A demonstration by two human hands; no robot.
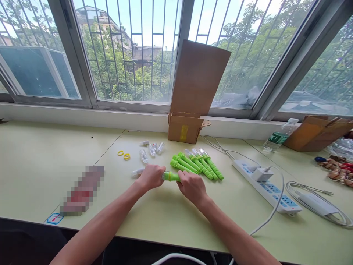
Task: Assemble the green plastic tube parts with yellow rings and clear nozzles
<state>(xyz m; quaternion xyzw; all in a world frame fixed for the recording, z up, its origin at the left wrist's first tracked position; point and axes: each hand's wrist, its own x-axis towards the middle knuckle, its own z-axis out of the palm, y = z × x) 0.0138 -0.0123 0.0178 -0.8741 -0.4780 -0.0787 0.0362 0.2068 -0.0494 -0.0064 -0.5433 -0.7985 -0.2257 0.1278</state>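
Note:
My left hand (pixel 151 176) is closed round a clear plastic cap, mostly hidden by the fingers. The cap meets the threaded end of a green ribbed plastic handle (pixel 171 176), and my right hand (pixel 191 185) grips the handle's other end. Both hands are just above the table, with the piece held level between them. Behind my right hand lie more green handles (pixel 189 162) without caps, and beside them three green handles with clear caps (pixel 205 165). Loose clear caps (pixel 143 156) lie beyond my left hand. Yellow rings (pixel 127 156) rest to their left.
A small open cardboard box (pixel 183 129) stands by the window. To the right are a white power strip (pixel 264 187) with cables, a charger (pixel 317 202), a water bottle (pixel 281 135) and another cardboard box (pixel 311 134). A blurred-out object (pixel 84 191) lies on the left.

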